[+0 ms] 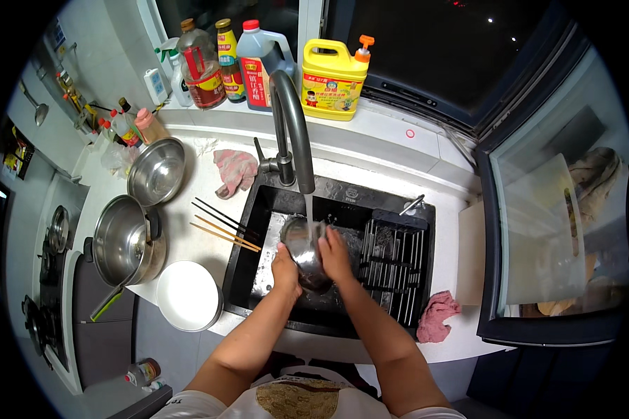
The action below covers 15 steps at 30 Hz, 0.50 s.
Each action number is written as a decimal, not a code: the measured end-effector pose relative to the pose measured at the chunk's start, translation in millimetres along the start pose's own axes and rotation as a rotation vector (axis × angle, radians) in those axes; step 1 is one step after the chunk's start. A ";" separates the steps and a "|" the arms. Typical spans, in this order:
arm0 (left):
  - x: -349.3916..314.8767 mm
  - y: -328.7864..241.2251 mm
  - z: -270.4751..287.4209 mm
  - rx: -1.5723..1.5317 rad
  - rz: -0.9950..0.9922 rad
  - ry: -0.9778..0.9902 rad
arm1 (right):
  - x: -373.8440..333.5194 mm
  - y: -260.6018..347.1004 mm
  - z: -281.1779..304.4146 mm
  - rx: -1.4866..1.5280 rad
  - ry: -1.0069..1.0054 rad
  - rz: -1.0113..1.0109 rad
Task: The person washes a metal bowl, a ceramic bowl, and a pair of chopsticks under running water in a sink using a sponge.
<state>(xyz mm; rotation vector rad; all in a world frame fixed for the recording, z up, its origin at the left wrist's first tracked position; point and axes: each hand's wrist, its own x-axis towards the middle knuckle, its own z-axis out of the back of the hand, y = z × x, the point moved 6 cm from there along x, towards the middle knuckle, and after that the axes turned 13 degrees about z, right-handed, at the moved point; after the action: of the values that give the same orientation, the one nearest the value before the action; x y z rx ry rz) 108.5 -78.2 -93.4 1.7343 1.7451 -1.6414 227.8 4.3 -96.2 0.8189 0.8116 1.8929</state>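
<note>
Both hands hold a shiny round metal piece (302, 246), tilted under the running tap (297, 133) over the black sink (237, 279). Whether it is a bowl or a lid I cannot tell. Its left lower edge is gripped by my left hand (285, 271), with the thumb up along the side. My right hand (335, 255) presses against its right side, fingers close together. Water from the spout falls onto it. Several chopsticks (227, 232), some black and some light wood, lie with their tips over the sink's left rim.
Left on the counter are a steel pot (115, 234) with a green-ended handle across it, a steel basin (157, 171), white bowls (187, 297) and a striped cloth (235, 171). A black rack (395, 269) fills the sink's right side. Bottles (262, 63) line the sill; an open window (559, 230) juts in at right.
</note>
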 end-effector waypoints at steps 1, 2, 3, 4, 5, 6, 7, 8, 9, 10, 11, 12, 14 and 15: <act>2.4 -3.1 -0.8 -0.033 -0.003 0.018 | -12.1 15.8 2.6 0.054 0.009 0.101; 8.4 -6.4 -3.9 -0.142 0.055 0.034 | -25.0 30.2 3.9 0.212 -0.059 0.124; 19.0 -15.0 2.2 -0.179 0.025 0.037 | -31.4 64.2 13.6 0.108 -0.040 0.234; 16.0 -22.4 -5.1 -0.227 0.049 0.000 | -39.4 64.6 18.2 0.063 -0.063 0.290; 12.0 -28.6 -11.8 -0.275 0.074 -0.038 | -47.4 64.6 23.1 0.018 -0.086 0.347; 13.0 -33.6 -16.4 -0.270 0.077 -0.024 | -50.3 60.1 29.4 0.067 -0.132 0.245; 14.6 -37.7 -20.2 -0.266 0.080 -0.009 | -53.0 55.9 36.5 0.116 -0.177 0.143; 15.2 -41.6 -23.4 -0.263 0.082 0.004 | -53.7 50.9 43.2 0.167 -0.220 0.041; 14.9 -44.0 -27.2 -0.242 0.076 0.045 | -52.5 47.1 52.3 0.142 -0.305 0.016; 14.1 -46.6 -30.8 -0.222 0.069 0.086 | -48.7 41.9 61.6 0.117 -0.390 -0.009; 12.6 -49.4 -34.3 -0.202 0.062 0.125 | -46.0 36.2 71.3 0.093 -0.474 -0.033; 3.5 -52.0 -41.0 -0.173 0.056 0.158 | -43.5 28.1 78.7 0.108 -0.502 -0.041; -23.3 -55.9 -51.1 0.009 0.013 0.194 | -41.5 11.6 97.6 0.135 -0.556 -0.057; -32.0 -55.2 -52.6 0.096 -0.011 0.210 | -42.7 8.9 106.8 0.072 -0.563 -0.068</act>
<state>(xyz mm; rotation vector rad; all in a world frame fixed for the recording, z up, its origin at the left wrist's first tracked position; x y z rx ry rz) 102.8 -41.0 -19.8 2.0092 1.7920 -1.6233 325.2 -15.5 -37.8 1.2738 0.5456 1.4656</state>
